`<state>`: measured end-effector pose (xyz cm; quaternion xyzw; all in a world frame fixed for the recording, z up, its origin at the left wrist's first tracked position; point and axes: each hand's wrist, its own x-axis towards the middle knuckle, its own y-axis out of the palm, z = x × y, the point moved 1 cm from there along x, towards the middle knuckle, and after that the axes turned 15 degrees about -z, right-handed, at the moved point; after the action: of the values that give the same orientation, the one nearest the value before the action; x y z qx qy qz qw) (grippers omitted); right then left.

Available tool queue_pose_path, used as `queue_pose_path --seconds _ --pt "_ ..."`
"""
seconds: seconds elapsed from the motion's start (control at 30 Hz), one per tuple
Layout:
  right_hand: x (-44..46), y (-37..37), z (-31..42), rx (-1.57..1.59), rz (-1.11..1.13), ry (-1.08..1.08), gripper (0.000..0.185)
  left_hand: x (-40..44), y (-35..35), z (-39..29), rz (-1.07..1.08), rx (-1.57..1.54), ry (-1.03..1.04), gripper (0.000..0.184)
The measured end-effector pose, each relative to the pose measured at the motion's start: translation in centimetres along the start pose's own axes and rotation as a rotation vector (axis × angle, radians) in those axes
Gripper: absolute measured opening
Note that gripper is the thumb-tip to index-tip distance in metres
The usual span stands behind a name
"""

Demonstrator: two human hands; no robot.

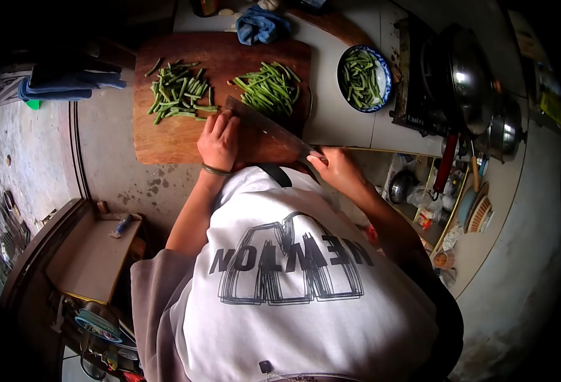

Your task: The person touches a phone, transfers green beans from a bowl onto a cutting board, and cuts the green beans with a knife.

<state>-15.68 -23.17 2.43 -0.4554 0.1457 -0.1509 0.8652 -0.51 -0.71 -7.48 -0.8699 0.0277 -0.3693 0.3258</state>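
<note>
My right hand [336,167] is wrapped round the handle of a kitchen knife, whose broad blade [267,127] slants up and left over the wooden cutting board [165,143]. Close against the blade's far end, my left hand [218,140] is curled with knuckles up; anything under its fingers is hidden. Beyond that hand, to the left, lies a loose pile of cut green beans [179,90]. A second pile of longer green beans [269,88] sits behind the blade on the board's right side.
Right of the board stands a blue-rimmed bowl [387,71] with cut beans inside. A blue cloth [262,25] lies at the board's far edge. A stove [414,76] with a lidded wok [462,79] is farther right. Shelves [420,216] with kitchenware lie below the counter.
</note>
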Motion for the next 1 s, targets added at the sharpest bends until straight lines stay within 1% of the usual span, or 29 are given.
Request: queue_pose_path --seconds 0.13,0.23,0.33,0.43,0.53,0.57,0.63,0.87,1.0 --pt "-0.1 2.7 -1.1 -0.013 0.022 0.041 0.031 -0.1 0.2 0.0 -0.003 -0.001 -0.007 0.023" --pt "-0.1 3.7 0.0 -0.106 -0.023 -0.008 0.034 0.2 0.3 0.2 -0.015 -0.010 -0.003 0.021" --pt "-0.1 2.9 0.1 -0.060 0.009 0.111 0.034 0.2 0.1 -0.1 -0.019 -0.033 -0.002 0.020" --pt "0.2 1.1 0.6 0.041 -0.051 0.099 0.031 -0.1 0.0 0.0 -0.023 -0.033 -0.033 0.018" --pt "0.0 -0.1 0.8 -0.019 -0.016 -0.005 0.027 0.2 0.1 -0.1 -0.019 -0.037 -0.037 0.017" --pt "-0.1 -0.5 1.2 -0.037 0.030 0.050 0.026 0.1 0.1 -0.1 -0.024 -0.037 -0.033 0.017" --pt "0.0 -0.4 0.8 -0.019 0.060 0.080 0.025 0.0 0.0 -0.1 -0.019 -0.038 -0.035 0.017" --pt "0.9 -0.3 1.0 -0.017 0.139 0.139 0.027 0.2 -0.1 -0.1 -0.001 -0.038 -0.037 0.017" --pt "0.7 3.1 0.4 -0.062 0.103 0.126 0.032 0.2 0.0 0.0 0.000 -0.043 -0.040 0.018"
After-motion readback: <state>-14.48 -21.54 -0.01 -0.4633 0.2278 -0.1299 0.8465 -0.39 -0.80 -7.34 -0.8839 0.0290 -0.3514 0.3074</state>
